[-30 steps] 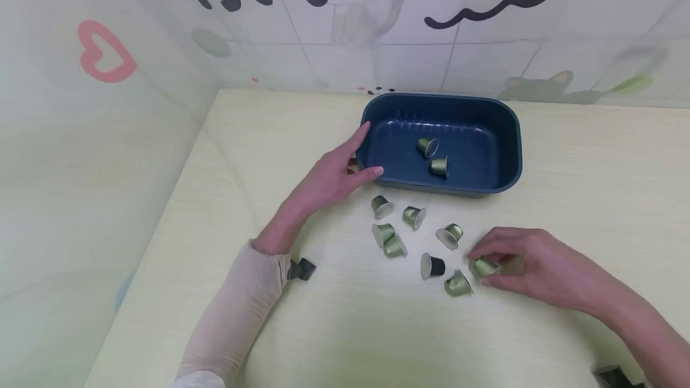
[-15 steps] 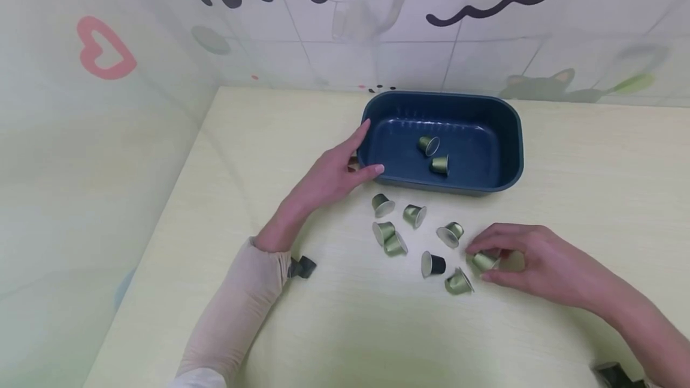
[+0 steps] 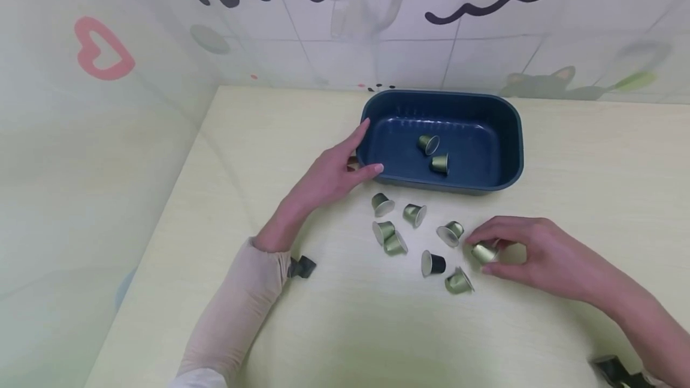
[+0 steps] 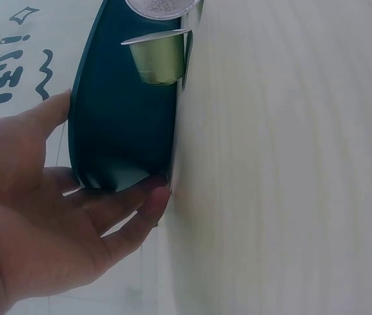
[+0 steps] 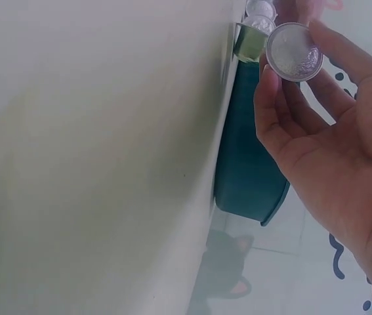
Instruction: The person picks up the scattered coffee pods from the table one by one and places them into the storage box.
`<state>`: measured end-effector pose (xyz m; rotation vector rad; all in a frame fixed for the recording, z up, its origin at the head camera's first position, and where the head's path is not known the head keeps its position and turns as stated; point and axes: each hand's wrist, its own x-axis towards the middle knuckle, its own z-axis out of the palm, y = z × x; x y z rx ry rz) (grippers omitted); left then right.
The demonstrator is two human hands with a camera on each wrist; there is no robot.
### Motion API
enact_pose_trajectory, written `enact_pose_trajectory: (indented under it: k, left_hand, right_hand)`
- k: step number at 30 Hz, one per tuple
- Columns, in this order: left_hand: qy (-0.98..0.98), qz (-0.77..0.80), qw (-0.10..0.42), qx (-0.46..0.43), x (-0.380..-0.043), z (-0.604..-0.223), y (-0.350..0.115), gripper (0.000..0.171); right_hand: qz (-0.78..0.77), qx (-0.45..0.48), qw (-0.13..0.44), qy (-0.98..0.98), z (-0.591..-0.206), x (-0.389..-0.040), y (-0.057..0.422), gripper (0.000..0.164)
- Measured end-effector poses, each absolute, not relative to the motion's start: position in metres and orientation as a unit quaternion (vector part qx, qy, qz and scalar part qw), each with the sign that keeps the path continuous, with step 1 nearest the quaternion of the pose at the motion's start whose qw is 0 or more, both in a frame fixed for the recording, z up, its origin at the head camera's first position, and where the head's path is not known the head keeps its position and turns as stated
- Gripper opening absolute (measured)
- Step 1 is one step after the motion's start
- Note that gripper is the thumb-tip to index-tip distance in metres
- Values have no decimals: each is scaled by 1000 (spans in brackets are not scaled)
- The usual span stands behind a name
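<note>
With our right hand [image 3: 544,256] we pinch a green coffee capsule [image 3: 484,252] between thumb and fingertips; its tapered wall could slip free if we squeeze unevenly. Left of that thumb lie a neighbouring green capsule [image 3: 459,281] and, farther left, the black capsule [image 3: 433,263]; a careless brush might set either rolling. Our left hand [image 3: 334,178] is spread, fingers apart, against the blue rectangular bin [image 3: 396,157] on its right; too hard a push could skid it.
</note>
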<state>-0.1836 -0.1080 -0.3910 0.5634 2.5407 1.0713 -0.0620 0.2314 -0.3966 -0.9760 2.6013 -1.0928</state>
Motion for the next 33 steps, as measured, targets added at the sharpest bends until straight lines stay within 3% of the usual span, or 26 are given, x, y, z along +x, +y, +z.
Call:
enact_pose_trajectory:
  k: [15, 26, 33]
  left_hand:
    - [895, 368, 163, 195, -184, -391, -108, 85]
    - [893, 372, 161, 195, -183, -390, -108, 84]
    - [894, 372, 157, 195, -183, -391, -107, 84]
  right_hand:
    - [-380, -337, 41, 860, -386, -68, 232, 52]
    - [-371, -305, 61, 875, -381, -68, 231, 49]
    - [-387, -331, 49, 859, -380, -72, 230, 52]
